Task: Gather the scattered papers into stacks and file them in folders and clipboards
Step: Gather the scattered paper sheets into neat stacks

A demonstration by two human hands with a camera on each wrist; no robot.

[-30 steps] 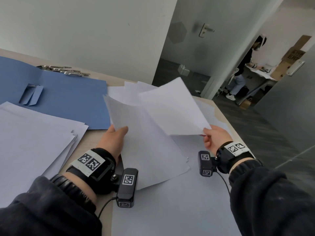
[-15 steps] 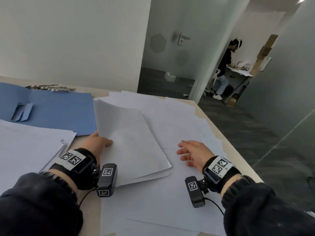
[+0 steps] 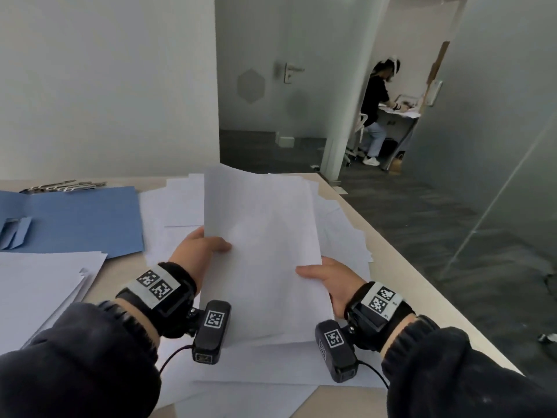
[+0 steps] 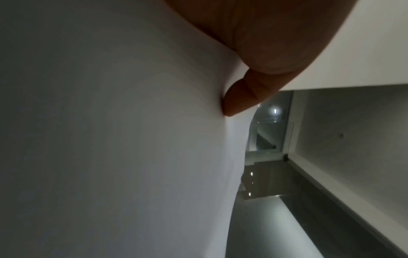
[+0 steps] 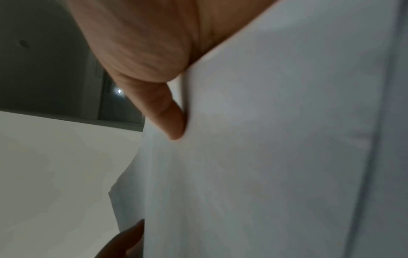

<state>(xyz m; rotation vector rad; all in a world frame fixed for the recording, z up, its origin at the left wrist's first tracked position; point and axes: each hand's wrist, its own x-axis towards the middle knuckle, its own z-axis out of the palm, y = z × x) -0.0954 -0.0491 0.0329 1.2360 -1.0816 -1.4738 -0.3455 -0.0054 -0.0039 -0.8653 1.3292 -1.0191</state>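
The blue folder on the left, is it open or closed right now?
Open. The blue folder lies spread flat on the table, its inner flap showing, and no papers are in it.

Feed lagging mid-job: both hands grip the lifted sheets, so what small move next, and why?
Probably tap the lifted sheets edge-down on the table to square them: left hand and right hand pinch opposite sides, and loose papers remain scattered below.
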